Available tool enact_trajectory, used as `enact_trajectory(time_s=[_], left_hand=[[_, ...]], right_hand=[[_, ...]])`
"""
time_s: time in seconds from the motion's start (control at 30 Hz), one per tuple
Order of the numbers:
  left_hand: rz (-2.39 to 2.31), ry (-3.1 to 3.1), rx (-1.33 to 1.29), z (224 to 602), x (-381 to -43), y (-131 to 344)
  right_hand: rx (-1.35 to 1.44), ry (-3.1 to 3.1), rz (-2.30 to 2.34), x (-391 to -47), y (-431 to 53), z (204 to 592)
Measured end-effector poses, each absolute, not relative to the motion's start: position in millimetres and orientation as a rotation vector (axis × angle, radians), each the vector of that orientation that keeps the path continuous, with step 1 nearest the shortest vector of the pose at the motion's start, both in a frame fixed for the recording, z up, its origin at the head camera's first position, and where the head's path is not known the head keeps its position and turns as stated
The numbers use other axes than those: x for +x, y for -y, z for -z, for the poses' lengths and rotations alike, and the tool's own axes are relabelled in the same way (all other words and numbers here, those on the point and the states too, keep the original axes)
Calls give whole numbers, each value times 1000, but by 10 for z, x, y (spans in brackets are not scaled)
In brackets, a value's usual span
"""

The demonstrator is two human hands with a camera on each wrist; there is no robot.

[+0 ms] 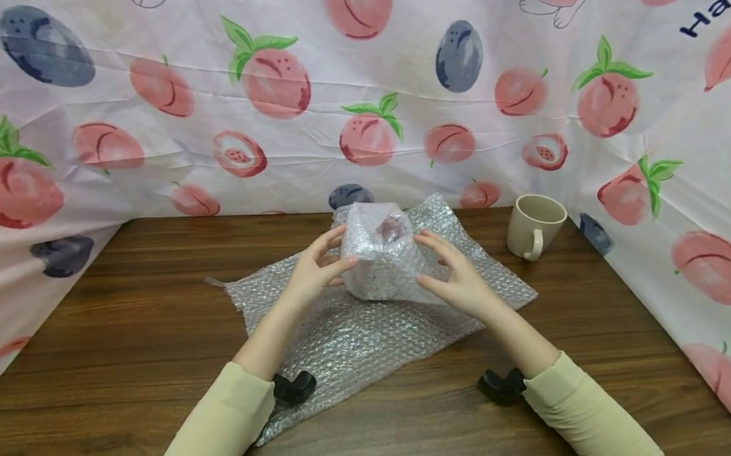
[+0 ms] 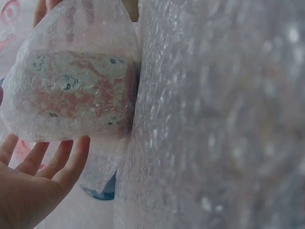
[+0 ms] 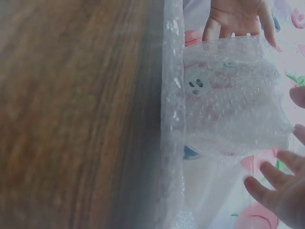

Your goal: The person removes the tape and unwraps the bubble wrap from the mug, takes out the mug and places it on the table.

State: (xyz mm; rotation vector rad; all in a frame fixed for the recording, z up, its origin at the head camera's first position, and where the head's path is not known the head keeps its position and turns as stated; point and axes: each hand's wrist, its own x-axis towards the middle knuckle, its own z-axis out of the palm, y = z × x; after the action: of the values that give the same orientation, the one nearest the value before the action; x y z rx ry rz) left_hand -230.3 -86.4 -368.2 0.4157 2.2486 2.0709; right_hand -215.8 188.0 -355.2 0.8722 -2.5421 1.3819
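Observation:
A bundle of bubble wrap (image 1: 378, 256) stands in the middle of the table on a spread sheet of bubble wrap (image 1: 351, 354). Through its layers, a pink patterned object (image 2: 78, 86) with small white cartoon faces shows in the left wrist view; its full shape is hidden. My left hand (image 1: 313, 266) is at the bundle's left side, fingers nearly straight, fingertips right at the wrap. On the other side, my right hand (image 1: 459, 281) has its fingers spread, the tips close beside the bundle. The right wrist view has the right fingers (image 3: 274, 176) loosely extended along it.
A cream mug (image 1: 536, 226) stands at the back right, its handle facing the front. Fruit-print cloth (image 1: 390, 71) rises behind the brown wooden table (image 1: 118, 340) and along both sides. Each wrist carries a black camera mount (image 1: 296, 389).

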Motion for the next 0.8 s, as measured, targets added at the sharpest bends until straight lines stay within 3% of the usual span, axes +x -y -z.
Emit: enact_trajectory(time_s=[0.8], left_hand=[[-2079,-2184,532,3764,-2401,957]], right_hand=[[996,2335,-959,-2285,-1505,3417]])
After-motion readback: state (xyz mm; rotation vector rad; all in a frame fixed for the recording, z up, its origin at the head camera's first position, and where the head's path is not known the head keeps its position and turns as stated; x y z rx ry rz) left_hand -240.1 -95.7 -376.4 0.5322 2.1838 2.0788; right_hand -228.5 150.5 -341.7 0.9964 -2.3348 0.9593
